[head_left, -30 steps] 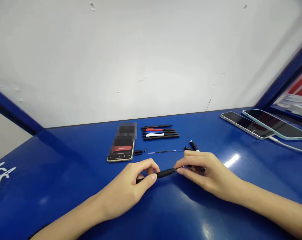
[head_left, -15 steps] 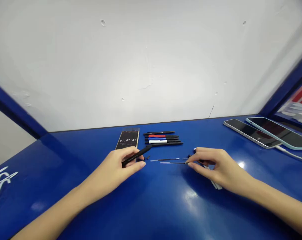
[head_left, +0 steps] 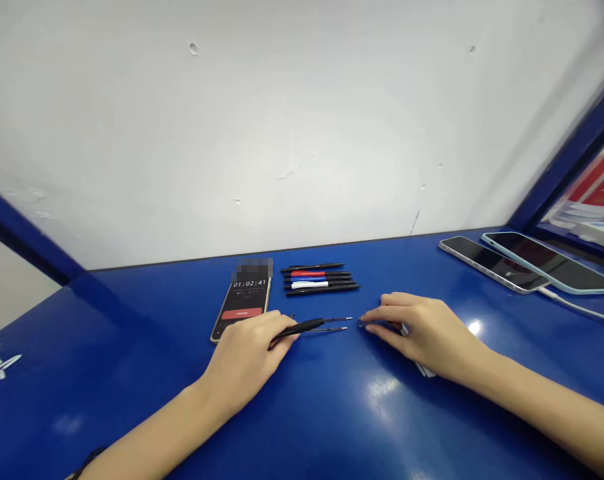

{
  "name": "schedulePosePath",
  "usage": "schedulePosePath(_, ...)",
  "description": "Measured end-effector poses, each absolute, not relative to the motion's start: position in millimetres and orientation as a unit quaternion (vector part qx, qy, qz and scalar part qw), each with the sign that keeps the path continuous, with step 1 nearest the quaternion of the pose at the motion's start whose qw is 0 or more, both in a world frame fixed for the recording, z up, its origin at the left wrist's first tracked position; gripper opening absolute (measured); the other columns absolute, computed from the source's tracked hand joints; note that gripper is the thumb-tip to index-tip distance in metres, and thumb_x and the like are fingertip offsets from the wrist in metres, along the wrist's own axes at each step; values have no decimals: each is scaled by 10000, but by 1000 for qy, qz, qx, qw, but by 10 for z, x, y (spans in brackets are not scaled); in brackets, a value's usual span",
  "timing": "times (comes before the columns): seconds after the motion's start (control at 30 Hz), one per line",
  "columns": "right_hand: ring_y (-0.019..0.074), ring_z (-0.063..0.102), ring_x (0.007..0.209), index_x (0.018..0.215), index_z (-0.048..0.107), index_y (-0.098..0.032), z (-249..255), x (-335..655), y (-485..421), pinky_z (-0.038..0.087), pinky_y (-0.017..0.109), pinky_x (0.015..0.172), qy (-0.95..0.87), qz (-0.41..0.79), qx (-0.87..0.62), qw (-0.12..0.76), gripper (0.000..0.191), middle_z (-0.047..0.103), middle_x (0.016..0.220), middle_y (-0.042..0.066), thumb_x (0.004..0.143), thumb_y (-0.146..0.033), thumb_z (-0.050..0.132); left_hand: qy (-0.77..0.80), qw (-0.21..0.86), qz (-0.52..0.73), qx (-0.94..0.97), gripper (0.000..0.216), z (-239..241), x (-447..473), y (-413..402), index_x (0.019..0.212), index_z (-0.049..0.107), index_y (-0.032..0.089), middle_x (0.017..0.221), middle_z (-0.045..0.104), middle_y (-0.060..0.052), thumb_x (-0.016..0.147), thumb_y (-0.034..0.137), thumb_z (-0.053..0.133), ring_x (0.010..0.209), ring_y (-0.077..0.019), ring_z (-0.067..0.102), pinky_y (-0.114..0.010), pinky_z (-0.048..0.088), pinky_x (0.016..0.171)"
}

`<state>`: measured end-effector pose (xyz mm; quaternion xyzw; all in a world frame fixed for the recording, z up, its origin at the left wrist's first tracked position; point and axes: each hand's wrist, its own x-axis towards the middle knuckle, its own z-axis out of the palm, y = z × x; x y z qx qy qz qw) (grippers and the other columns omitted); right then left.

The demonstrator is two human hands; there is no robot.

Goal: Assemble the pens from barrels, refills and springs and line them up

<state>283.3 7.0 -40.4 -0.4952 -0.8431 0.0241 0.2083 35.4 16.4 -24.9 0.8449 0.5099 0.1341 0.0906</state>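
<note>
Now the left hand (head_left: 252, 350) rests low on the glossy blue bench (head_left: 332, 413), its fingers curled in and pinching a slim black plastic pen barrel (head_left: 302, 327) between thumb and fingertips. The barrel lies almost level and points to the right. Just beside its tip lies a thin dark refill rod (head_left: 333, 329), with a second thin rod (head_left: 338, 320) close behind it.

The right hand (head_left: 422, 335) lies palm down, with its fingers loosely together and their tips on the bench a short gap to the right of the rods. Whether it pinches anything cannot be told.

Behind the left hand lies a black smartphone showing a timer (head_left: 242, 303), and next to it a neat row of black, red, blue and white pens (head_left: 319, 279).

Half a second ago the left hand held the barrel tilted up by the smartphone, and the right hand gripped the end of a rod. A second ago both hands held one whole pen between them.
</note>
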Motion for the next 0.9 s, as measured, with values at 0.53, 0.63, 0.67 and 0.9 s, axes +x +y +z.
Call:
schedulePosePath(0.53,162,518,749,907,494,-221,-209,3039,86,443,294,663,-849,184,-455,195,143,530,872,35,894,-304,378,447,-41,96,888,202,-393,415,201,982,538,217,885,639,-5,829,151,423,749,-162,630,-226,453,624)
schedulePosePath(0.63,179,477,841,858,584,-225,-208,3025,77,424,310,731,-883,176,-403,165,155,487,906,46,865,-307,452,436,-52,89,894,216,-426,399,196,991,529,211,899,638,-8,820,129,427,761,-177,634,-242,459,625)
schedulePosePath(0.67,186,465,850,844,607,-227,-218,3013,77,420,316,737,-889,168,-398,154,158,476,899,48,854,-308,472,436,-55,85,894,218,-433,397,195,993,526,210,897,639,-8,818,125,428,757,-180,636,-247,459,621)
schedulePosePath(0.9,198,452,837,867,640,-217,-372,2954,161,383,345,745,-889,99,-416,166,171,501,866,57,846,-300,492,432,-67,75,896,214,-434,416,202,991,517,214,904,639,-7,827,129,408,764,-173,636,-229,440,599)
